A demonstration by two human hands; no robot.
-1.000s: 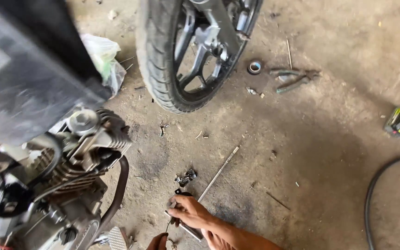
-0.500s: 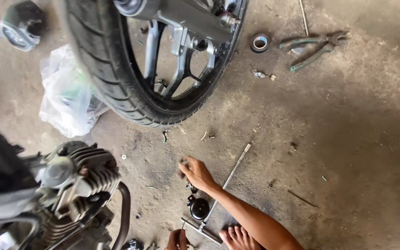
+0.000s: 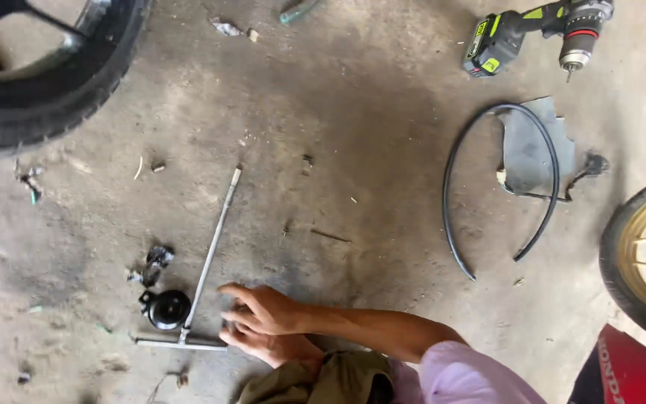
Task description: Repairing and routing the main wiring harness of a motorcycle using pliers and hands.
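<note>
The right hand [image 3: 263,308] lay low over the concrete floor [image 3: 383,150], fingers spread and loosely curled, clamped on nothing. Under it the left hand [image 3: 267,348] rested flat, its fingertips just beside the crossbar end of a T-handle wrench [image 3: 205,271], whose long shaft ran up and away from the hands. A small black round part [image 3: 167,308] sat touching the shaft. Farther off lay a curved black hose [image 3: 487,187], a cordless drill [image 3: 540,30] and a black tyre [image 3: 46,97].
</note>
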